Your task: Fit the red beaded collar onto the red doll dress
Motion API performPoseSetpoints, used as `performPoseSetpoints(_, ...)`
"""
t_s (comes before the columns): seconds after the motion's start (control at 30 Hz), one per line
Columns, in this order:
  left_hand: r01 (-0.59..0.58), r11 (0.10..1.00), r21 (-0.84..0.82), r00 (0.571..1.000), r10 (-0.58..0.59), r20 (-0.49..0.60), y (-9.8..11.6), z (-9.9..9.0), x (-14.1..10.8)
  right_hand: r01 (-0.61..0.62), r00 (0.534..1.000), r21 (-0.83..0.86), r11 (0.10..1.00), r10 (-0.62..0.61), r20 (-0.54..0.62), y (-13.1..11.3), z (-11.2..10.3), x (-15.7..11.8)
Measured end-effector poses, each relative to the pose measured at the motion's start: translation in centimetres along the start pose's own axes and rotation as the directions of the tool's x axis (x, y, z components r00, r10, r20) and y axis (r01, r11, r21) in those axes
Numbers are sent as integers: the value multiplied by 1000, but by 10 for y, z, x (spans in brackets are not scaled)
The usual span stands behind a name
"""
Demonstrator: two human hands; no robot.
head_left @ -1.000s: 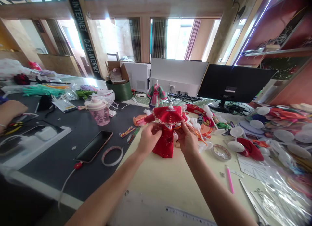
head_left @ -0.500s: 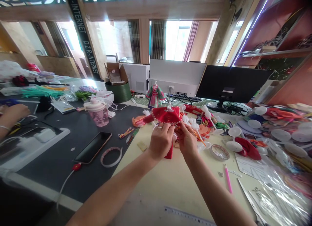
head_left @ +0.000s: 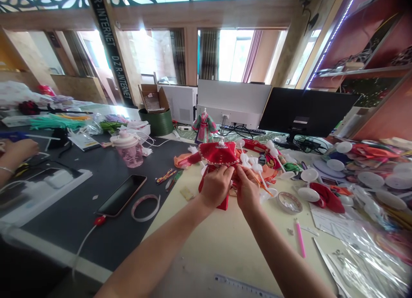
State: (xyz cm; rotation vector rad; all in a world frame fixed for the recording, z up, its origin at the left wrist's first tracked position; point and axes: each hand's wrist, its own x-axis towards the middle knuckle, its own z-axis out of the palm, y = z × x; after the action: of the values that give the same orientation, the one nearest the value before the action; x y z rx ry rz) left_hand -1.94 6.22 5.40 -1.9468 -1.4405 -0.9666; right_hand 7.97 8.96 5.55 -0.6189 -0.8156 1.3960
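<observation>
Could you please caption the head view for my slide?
Left hand and right hand touch a red dress at a cluttered table.

I see the phone (head_left: 122, 196) lying left of the doll (head_left: 222, 153), the pen (head_left: 300, 239) right. Behind the doll stands a monitor (head_left: 233, 100).

Left hand (head_left: 216, 187) and right hand (head_left: 248, 188) are pinching the front of a pearl-trimmed, caped red fabric doll dress (head_left: 220, 153), the two nearly meeting. Taking the dress as clock centre: a green-and-pink-robed doll figure (head_left: 205, 128) is standing at eleven o'clock; a translucent pink lidded tumbler (head_left: 129, 151) is standing at nine; a black rectangular phone (head_left: 122, 195) is lying at eight; a slim pink pen (head_left: 300, 239) is lying at four.
</observation>
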Motion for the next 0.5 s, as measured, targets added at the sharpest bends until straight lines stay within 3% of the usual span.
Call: performPoseSetpoints(0.5, -23, 998, -66, 995, 30, 94, -7, -1, 1, -45, 999, -16, 999, 45, 4, -6, 0, -4)
